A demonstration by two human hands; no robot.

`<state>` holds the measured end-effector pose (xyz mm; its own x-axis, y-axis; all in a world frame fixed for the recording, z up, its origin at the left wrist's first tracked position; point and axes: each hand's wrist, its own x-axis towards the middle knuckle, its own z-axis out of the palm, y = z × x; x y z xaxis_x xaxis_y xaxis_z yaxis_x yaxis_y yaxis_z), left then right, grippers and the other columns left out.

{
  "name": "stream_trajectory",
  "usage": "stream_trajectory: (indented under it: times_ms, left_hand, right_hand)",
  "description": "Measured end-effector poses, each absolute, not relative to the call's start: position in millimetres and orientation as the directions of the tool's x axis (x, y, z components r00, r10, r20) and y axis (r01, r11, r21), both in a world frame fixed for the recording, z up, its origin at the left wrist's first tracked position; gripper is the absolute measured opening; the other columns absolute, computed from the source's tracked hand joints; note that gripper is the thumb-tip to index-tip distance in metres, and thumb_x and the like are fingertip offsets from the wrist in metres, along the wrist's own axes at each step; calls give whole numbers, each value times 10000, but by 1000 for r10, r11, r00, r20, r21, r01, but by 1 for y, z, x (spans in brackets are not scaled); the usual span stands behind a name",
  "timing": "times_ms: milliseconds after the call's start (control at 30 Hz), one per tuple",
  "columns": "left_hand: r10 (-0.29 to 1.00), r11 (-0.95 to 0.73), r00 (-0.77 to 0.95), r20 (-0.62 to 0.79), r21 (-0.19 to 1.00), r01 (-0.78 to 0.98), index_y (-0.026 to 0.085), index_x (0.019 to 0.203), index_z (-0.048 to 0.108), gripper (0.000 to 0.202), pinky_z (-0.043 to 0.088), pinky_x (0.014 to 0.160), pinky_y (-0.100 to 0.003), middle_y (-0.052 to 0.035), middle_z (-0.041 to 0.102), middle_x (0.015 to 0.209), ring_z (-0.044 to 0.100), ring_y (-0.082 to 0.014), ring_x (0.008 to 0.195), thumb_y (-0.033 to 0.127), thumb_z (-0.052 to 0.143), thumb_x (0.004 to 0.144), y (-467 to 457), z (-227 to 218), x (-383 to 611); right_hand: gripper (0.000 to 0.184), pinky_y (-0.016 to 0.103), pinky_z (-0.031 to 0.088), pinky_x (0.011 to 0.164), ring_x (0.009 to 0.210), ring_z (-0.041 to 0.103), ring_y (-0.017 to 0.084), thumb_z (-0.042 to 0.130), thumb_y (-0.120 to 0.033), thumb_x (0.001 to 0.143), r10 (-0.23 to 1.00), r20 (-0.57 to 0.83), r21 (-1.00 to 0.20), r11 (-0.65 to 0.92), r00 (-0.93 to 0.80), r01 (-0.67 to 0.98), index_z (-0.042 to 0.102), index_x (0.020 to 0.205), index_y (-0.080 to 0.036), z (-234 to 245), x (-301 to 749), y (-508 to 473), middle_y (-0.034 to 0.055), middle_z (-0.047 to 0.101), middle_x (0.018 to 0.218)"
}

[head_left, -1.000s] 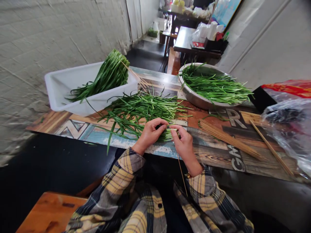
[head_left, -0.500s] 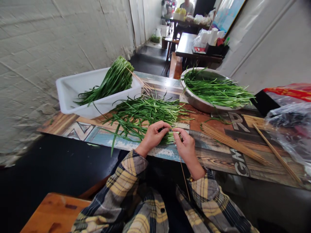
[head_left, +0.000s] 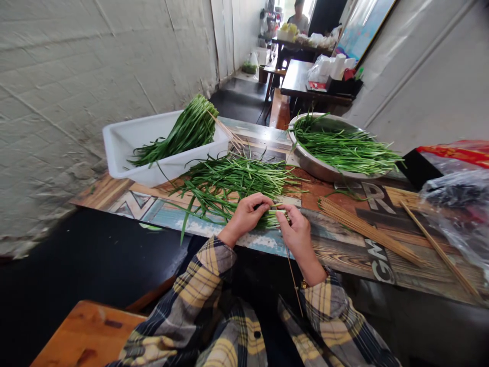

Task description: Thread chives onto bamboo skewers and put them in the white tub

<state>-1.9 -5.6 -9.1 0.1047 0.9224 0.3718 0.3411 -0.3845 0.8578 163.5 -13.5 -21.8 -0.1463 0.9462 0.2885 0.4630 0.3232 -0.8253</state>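
Over the table's near edge, my left hand (head_left: 248, 218) is closed on the stalks of some garlic chives (head_left: 270, 219). Facing it, my right hand (head_left: 297, 232) pinches the pale stalk ends, thumb and forefinger together. A thin bamboo skewer (head_left: 295, 283) slants down from beneath my right hand towards my lap; its upper end is hidden by the fingers and stalks. Just beyond both hands lies a loose heap of garlic chives (head_left: 244, 176), leaves to the left and pale ends to the right.
Behind the heap, a white plastic tub (head_left: 168, 165) holds a bundle of skewered chives (head_left: 191, 125). A metal bowl (head_left: 305, 155) of chives stands back right. Bamboo skewers (head_left: 367, 229) lie to the right, near plastic bags (head_left: 454, 196). Another person (head_left: 299, 21) is at the far end.
The whole view has shifted slightly, so everything sits a little lower and further right. Both hands keep nearly the same hold on the chives.
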Motion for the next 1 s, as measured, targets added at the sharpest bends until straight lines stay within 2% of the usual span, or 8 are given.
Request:
stream_trajectory:
  times_ms: [133,300,600,800,900,1000]
  left_hand:
    - [923,-384,103,371,860,337,158,812,666,140,467,755,-270,-32,648,798,599,-152,791,155,531,850,-6,-9,-1]
    - [919,-393,116,376,858,330,161,819,670,143,472,771,-282,-34,655,807,603,-157,803,160,530,852,-6,-11,-2]
    - [908,-419,141,394,849,322,159,824,671,159,468,778,-280,-35,642,811,594,-153,810,166,518,867,-5,-14,-1]
    - [899,-437,175,401,842,317,157,815,676,168,461,758,-284,-42,631,800,586,-159,798,189,522,871,-5,-12,-2]
    - [892,-448,221,394,829,334,160,819,681,177,462,757,-284,-44,627,806,585,-163,802,175,512,869,-5,-11,-3]
    - [891,-449,234,388,828,337,162,809,684,190,469,776,-283,-45,629,823,594,-164,824,136,500,852,-7,-8,-2]
  right_hand:
    - [387,260,397,555,525,460,139,510,-372,887,949,279,-828,314,-144,464,576,1223,-190,-20,163,-15,-55,495,593]
    - [319,257,370,539,514,423,131,509,-372,878,940,312,-802,340,-140,492,602,1126,-194,-19,163,-16,-65,429,582]
    - [248,272,427,606,582,517,147,543,-370,860,945,306,-794,321,-116,517,594,1019,-186,-19,162,-16,-13,588,698]
    - [228,294,466,705,753,605,179,529,-375,868,935,335,-809,350,-119,472,577,1002,-197,-19,161,-18,40,659,885]
    - [213,294,463,717,783,609,183,525,-371,872,934,337,-814,352,-119,461,571,986,-197,-21,161,-18,42,657,893]
    - [222,282,448,673,704,586,167,533,-373,865,940,324,-808,335,-110,484,580,983,-191,-23,161,-17,25,644,832]
